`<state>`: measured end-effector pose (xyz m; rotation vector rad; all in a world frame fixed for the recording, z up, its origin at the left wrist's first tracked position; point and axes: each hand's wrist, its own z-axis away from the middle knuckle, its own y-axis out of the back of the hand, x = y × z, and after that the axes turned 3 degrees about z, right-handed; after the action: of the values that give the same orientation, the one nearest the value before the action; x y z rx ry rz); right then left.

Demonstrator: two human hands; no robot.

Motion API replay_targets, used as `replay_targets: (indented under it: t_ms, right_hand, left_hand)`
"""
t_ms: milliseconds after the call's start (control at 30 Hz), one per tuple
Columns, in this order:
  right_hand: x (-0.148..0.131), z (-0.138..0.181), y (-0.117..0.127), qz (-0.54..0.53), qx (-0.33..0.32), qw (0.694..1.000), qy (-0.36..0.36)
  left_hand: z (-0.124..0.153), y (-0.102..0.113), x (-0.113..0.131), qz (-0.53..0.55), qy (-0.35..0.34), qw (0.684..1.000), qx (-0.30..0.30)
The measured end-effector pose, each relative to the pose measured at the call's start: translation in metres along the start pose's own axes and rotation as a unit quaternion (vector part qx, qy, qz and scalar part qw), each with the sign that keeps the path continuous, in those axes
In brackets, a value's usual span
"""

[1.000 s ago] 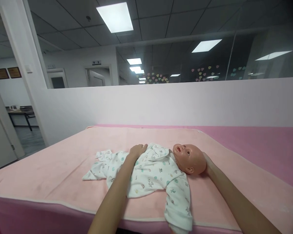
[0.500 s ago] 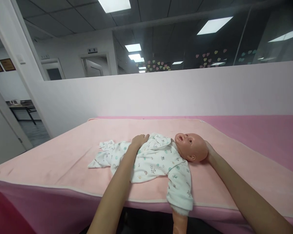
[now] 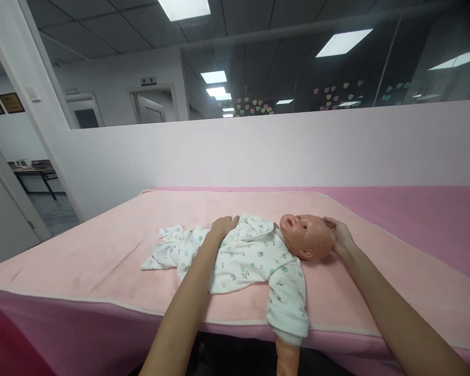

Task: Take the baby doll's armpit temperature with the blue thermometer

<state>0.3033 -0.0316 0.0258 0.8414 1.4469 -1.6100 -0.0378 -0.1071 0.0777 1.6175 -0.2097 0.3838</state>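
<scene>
A baby doll (image 3: 254, 256) in a white printed sleepsuit lies face up on a pink blanket (image 3: 113, 230), its head to the right. One sleeved arm hangs over the near edge, its bare forearm showing below the cuff. Across the doll's middle, my left hand (image 3: 224, 225) is closed over the far side of the clothed body; its fingertips are partly hidden. My right hand (image 3: 340, 234) is beside the crown of the doll's head (image 3: 312, 237). Its fingers are apart and slightly bent, touching the crown, with part of the hand hidden behind the head.
The blanket lies over a darker pink cover (image 3: 426, 224) that shows at the right and front. Behind stands a low white wall (image 3: 266, 151) with glass above it. A white door (image 3: 8, 193) is at the left, and something red (image 3: 11, 344) fills the near left corner.
My right hand has shifted from behind the doll's head up along the crown, so its fingers now show. My left hand and the doll's body have stayed in place.
</scene>
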Motion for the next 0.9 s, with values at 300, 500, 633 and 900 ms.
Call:
replay_targets:
  t_ms: [300,500,633,900]
  right_hand:
    - [0.0,0.017,-0.017,0.092,-0.107,0.99,0.009]
    - [0.012,0.028,-0.027,0.096,-0.139,0.985,-0.019]
    - [0.004,0.021,-0.018,0.101,-0.101,0.99,-0.003]
    - [-0.007,0.024,-0.019,0.092,-0.114,0.989,-0.003]
  left_hand:
    - [0.0,0.001,0.001,-0.004,0.002,1.0,-0.005]
    - [-0.001,0.001,0.0,-0.01,-0.004,1.0,-0.004]
    - [-0.003,0.0,-0.002,-0.013,-0.004,1.0,-0.001]
    - [-0.005,-0.002,-0.005,-0.007,-0.008,1.0,0.003]
